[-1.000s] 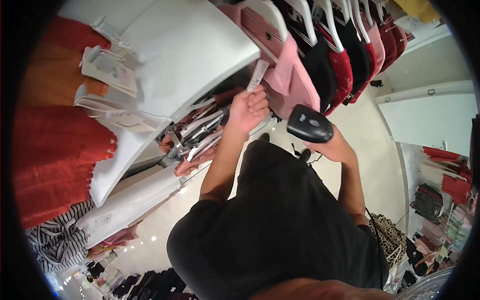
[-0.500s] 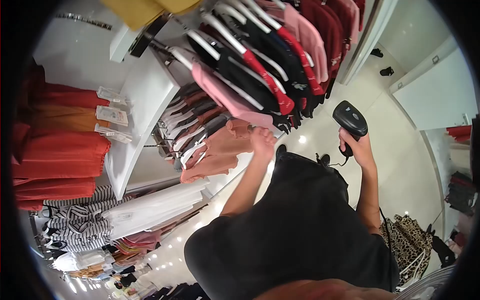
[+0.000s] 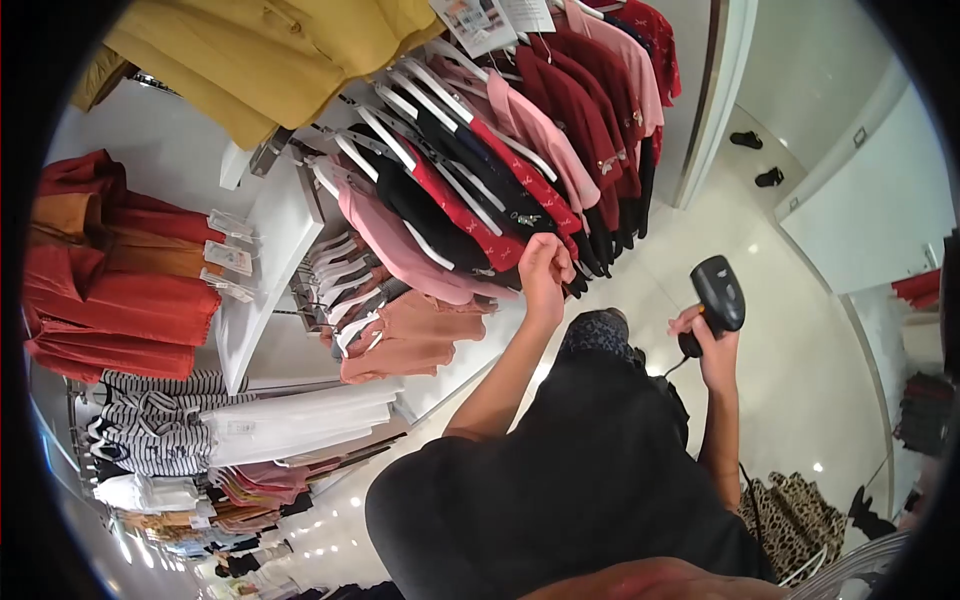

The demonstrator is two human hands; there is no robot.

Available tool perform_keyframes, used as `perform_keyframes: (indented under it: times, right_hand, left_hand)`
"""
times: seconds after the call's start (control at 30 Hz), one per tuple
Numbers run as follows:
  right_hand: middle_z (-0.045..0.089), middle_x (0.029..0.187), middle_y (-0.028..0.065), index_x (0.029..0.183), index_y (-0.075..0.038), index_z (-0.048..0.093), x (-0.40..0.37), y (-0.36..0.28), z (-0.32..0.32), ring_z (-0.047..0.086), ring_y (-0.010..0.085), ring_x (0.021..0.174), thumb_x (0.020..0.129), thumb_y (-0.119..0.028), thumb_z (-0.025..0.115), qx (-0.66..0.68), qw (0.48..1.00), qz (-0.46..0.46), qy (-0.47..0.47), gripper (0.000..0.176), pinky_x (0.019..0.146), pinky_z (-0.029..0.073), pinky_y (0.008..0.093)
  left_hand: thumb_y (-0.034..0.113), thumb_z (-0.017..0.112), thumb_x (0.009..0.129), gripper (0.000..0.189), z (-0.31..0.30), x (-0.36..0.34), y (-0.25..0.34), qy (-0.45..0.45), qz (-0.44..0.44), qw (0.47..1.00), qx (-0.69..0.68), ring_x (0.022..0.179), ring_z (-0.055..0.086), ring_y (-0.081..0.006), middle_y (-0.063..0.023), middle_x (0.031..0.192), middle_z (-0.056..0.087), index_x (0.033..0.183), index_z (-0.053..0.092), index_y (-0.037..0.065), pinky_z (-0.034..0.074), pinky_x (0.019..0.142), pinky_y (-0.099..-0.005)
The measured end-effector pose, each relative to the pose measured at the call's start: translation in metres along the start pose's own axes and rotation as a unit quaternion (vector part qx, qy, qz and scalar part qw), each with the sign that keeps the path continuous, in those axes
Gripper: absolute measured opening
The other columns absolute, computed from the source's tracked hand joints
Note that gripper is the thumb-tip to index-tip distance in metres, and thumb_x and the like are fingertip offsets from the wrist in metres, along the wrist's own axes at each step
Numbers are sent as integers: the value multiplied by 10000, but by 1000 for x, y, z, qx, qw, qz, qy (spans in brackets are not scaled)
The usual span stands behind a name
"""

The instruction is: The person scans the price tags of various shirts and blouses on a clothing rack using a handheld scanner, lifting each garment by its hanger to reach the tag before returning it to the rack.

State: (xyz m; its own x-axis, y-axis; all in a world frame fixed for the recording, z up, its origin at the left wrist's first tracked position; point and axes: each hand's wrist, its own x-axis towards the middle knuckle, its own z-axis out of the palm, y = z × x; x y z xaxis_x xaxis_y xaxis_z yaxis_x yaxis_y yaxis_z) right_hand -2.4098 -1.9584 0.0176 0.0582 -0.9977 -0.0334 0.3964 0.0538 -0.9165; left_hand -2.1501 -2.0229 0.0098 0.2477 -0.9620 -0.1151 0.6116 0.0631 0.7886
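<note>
My right hand (image 3: 714, 352) is wrapped round the handle of a black handheld barcode scanner (image 3: 720, 290), held over the floor with its head up and a cable running from the grip. My left hand (image 3: 546, 264) has its fingers curled closed in front of the lower ends of the hanging garments; whether anything is in them is hidden. Nearest to it are a red printed garment (image 3: 490, 240) and a black garment (image 3: 425, 230) on white hangers. A pink garment (image 3: 385, 235) hangs at the near end of that row.
Peach tops (image 3: 425, 335) hang on a lower rail beside a white shelf (image 3: 262, 270). Mustard garments (image 3: 300, 50) hang overhead, rust-red ones (image 3: 125, 295) at left. A white panel edge (image 3: 705, 130) stands beyond the row. Leopard-print cloth (image 3: 795, 515) lies at lower right.
The view has shifted, bringing more mustard cloth and paper tags in at the top. My left hand has gone from beside the peach tops up to the red and black garments. The scanner stays in my right hand.
</note>
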Motion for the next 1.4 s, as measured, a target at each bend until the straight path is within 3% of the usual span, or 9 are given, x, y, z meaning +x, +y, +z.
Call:
perform_keyframes:
  times: [0.2,0.33,0.47,0.6,0.7,1.0,1.17,1.3,1.4]
  right_hand:
    - [569,651,38,894,24,596,36,1,-22,539,98,538,903,-39,587,-77,993,74,-45,64,550,484,270]
    - [566,632,28,874,16,596,78,-10,-24,533,93,529,891,-41,609,-82,992,90,-32,61,536,466,263]
    - [567,643,26,892,23,596,126,-32,-20,534,97,536,877,-29,622,-88,991,103,-21,61,543,476,268]
    - [582,709,45,969,46,588,186,-40,-28,546,110,551,865,4,609,-161,984,42,-55,114,548,485,276]
    - [585,758,61,1089,62,560,223,-51,-21,553,126,562,868,24,589,-123,991,16,-45,227,545,488,285]
    - [547,692,53,1181,86,528,303,-59,-8,529,115,544,876,31,553,-81,986,-47,-138,311,578,499,299]
    - [552,700,56,1163,78,542,344,-51,-25,534,115,546,877,25,557,-69,978,-23,-194,291,570,494,293]
    - [572,721,68,1137,69,551,378,-56,-44,549,122,561,870,30,564,-77,966,18,-246,270,542,470,273]
    - [588,744,75,1137,59,549,413,-60,-71,559,126,572,868,22,578,-56,957,39,-281,273,527,456,265]
  left_hand:
    - [106,532,951,117,29,38,-23,-41,38,985,162,596,536,-88,-47,800,609,1043,561,38,408,527,-216]
    - [125,520,957,188,44,80,-53,-68,20,986,149,679,577,-130,-98,879,614,1096,553,4,455,589,-245]
    - [141,524,982,160,68,113,-64,-65,87,983,148,713,553,-86,-56,851,624,1083,553,20,417,617,-213]
    - [132,528,982,142,80,138,-73,-55,137,983,109,724,546,-84,-44,834,613,1068,549,20,421,637,-217]
    - [112,533,974,136,82,152,-82,-75,175,971,143,751,550,-89,-50,838,609,1061,552,10,437,679,-229]
    - [104,524,963,243,103,171,-83,-93,132,954,254,881,563,-102,-63,982,623,1187,521,11,442,806,-249]
    - [80,548,947,252,111,183,-100,-17,162,945,284,873,557,-98,-60,961,614,1183,525,-5,435,797,-239]
    - [50,640,886,134,127,194,-114,145,240,911,304,735,491,-91,-27,805,565,973,554,-4,408,691,-232]
    - [-8,709,817,240,151,200,-125,235,272,883,302,648,425,-71,0,722,479,795,475,35,363,604,-209]
